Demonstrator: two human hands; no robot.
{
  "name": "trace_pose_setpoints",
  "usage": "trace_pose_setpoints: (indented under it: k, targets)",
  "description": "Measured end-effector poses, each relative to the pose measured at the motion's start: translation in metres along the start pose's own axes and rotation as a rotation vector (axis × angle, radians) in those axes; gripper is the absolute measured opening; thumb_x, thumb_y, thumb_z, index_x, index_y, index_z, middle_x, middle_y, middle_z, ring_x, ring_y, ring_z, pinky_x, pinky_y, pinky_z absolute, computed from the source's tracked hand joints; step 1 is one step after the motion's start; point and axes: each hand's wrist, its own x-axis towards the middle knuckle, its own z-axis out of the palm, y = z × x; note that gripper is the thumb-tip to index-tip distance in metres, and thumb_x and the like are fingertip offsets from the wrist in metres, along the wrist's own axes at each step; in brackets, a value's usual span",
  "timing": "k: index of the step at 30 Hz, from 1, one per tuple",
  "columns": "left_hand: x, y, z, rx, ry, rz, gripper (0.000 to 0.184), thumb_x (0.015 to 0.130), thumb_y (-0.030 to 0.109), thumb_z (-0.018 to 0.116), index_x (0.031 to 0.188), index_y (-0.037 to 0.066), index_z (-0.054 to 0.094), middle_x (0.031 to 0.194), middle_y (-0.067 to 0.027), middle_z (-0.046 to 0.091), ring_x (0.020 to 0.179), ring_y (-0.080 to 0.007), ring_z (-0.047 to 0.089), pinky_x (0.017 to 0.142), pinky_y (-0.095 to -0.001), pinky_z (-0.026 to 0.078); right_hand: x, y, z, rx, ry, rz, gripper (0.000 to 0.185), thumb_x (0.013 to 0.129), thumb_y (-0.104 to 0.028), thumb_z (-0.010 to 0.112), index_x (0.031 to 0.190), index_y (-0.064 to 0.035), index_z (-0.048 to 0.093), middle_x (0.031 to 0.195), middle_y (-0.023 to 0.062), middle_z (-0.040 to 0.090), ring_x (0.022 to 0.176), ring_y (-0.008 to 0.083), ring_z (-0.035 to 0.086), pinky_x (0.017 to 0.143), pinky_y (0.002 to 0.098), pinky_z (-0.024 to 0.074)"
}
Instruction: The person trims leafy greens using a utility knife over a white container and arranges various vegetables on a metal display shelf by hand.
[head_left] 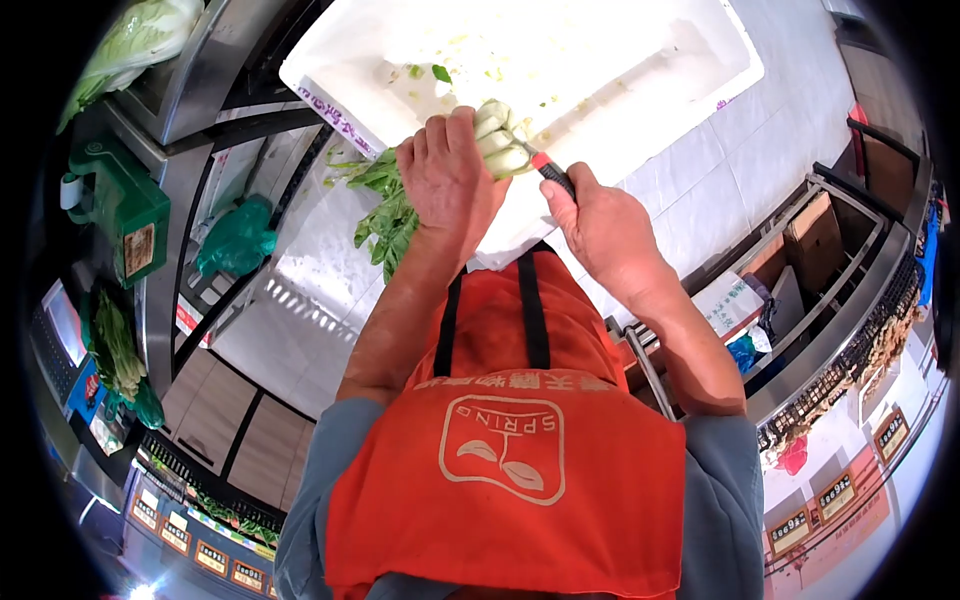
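Observation:
My left hand [448, 175] is wrapped round a bunch of leafy greens [388, 212]. The thick pale stem ends [500, 145] stick out on the right of the fist, and the dark green leaves hang out on the left. In my right hand [608, 228] is a small knife [553, 174] with a black and red handle. The tip end of its handle meets the stem ends; its blade is mostly hidden or washed out. Both hands are over the near edge of a white foam box [400, 98], which has leaf scraps and trimmings inside.
A green device [120, 212] and a metal counter stand on the left, with a cabbage [135, 45] at the upper left. A green plastic bag [238, 238] lies below the counter. To the right, a metal rack [850, 265] holds boxes. Price signs [838, 494] show at the lower right.

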Motion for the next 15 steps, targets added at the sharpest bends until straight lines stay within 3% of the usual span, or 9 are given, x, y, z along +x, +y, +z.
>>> trace_pose_setpoints:
  k: [15]
  targets:
    - [0.000,0.005,0.007,0.013,-0.043,0.009,0.072,0.061,0.030,0.090,0.119,0.009,0.054,0.099,-0.0095,0.061,0.095,-0.0302,0.062,0.087,-0.0453,0.043,0.005,0.011,-0.007,0.043,-0.130,0.036,0.050,0.107,-0.045,0.038,0.097,0.0022,0.053,0.068,0.0226,0.063,0.069,0.0450,0.063,0.067,0.0518,0.0506]
